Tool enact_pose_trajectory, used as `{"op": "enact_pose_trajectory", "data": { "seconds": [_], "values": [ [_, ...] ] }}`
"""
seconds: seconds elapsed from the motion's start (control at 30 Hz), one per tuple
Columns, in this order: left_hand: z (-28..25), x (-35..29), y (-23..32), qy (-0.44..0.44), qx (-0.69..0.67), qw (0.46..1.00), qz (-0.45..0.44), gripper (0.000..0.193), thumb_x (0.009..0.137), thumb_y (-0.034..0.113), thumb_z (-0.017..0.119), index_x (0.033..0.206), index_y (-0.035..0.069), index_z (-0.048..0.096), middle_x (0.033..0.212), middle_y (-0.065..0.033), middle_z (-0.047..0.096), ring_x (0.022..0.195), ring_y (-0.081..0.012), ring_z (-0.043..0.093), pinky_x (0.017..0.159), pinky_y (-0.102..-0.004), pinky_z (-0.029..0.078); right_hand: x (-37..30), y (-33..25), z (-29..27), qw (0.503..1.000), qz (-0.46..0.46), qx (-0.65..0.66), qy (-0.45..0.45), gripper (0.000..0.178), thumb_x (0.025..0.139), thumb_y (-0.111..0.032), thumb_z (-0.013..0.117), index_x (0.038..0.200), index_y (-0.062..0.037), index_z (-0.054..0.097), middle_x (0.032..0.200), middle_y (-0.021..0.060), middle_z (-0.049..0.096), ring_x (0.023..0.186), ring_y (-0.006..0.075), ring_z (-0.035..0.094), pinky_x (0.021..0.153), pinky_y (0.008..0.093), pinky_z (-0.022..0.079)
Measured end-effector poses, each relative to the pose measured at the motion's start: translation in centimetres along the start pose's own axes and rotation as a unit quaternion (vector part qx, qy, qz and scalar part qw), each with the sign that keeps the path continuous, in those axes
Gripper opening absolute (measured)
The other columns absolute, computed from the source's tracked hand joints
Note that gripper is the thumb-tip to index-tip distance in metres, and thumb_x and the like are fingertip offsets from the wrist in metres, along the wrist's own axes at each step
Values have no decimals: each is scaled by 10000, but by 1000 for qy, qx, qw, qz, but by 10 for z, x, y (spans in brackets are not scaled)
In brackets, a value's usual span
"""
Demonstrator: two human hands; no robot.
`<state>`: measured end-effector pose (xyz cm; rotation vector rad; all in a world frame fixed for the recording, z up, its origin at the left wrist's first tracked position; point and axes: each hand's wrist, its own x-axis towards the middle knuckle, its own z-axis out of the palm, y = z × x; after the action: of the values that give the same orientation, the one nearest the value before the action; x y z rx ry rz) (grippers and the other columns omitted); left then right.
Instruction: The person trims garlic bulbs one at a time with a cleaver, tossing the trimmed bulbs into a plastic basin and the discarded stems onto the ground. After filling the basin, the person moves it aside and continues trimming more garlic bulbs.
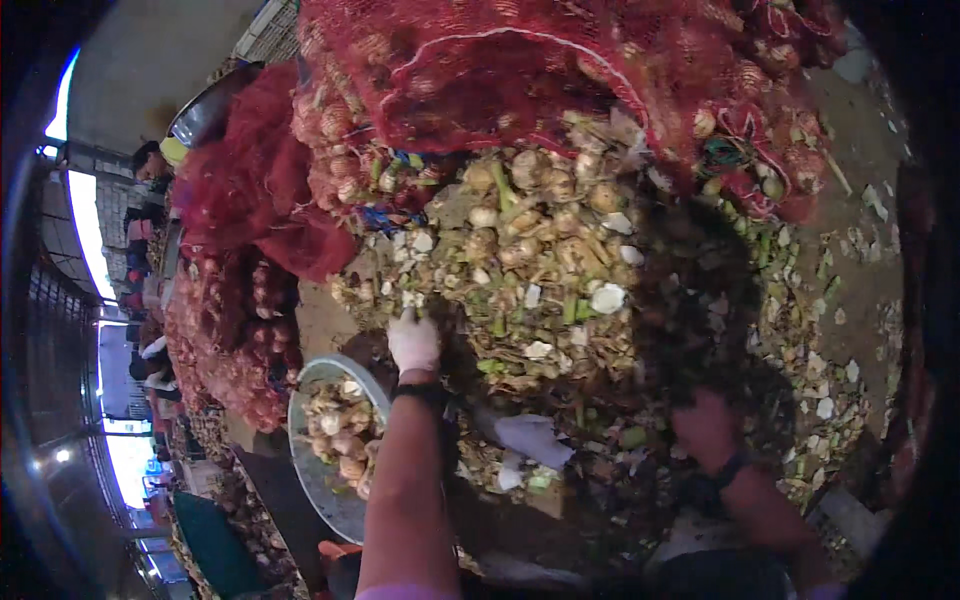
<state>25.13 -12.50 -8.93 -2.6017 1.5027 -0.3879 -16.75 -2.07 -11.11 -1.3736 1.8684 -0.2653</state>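
Note:
My left hand [414, 343], in a pale glove, reaches over the near left side of a heap of garlic bulbs and trimmings [545, 235]. Its fingers are bent together at small white pieces [412, 298], and what they hold, if anything, is too small to name. My right hand [704, 432] lies low over dark scraps on the right, in shadow. Its fingers are curled in, and whatever is inside them is hidden. Beside my left forearm stands a round metal basin [296, 440] holding garlic bulbs.
Red mesh sacks [500, 90] full of bulbs rise behind the heap, with more sacks [225, 330] at the left. A torn white piece [535, 440] lies between my arms. Stalks and peelings cover the ground at right [815, 380]. People [155, 370] are far left.

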Motion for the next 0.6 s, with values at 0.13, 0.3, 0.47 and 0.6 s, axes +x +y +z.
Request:
{"op": "enact_pose_trajectory", "data": {
  "seconds": [0.13,0.3,0.47,0.6],
  "values": [
    [-32,-78,-11,-91,-444,881,137,172,815,93,482,933,-1,566,741,-94,553,639,-175,527,571,-293,432,-13,-40,-10,993,-111,-16,-44,261,709,-273,621,852,-57,655,781,192,631,746,373,611,665,442,486],
    [-137,-161,49,-148,-552,814,109,108,797,69,512,871,-4,541,746,-37,546,638,-130,512,568,-244,424,-29,-90,-30,947,-321,-5,-4,242,713,-298,645,786,-67,639,705,175,602,670,360,594,595,460,458],
    [-144,-145,-60,-2,-521,846,-116,260,691,106,669,905,-6,572,950,-172,564,835,-321,557,700,-399,461,-22,-73,-42,968,-225,15,-110,314,739,-262,641,936,-20,614,867,213,617,749,365,612,649,436,490],
    [-199,-117,-136,179,-81,981,2,455,834,181,575,1223,-27,466,921,-125,611,826,-231,595,740,-329,484,-10,-28,-45,984,-172,31,13,303,746,-271,641,902,-11,639,833,197,643,755,347,625,678,418,495]
  ]
}}
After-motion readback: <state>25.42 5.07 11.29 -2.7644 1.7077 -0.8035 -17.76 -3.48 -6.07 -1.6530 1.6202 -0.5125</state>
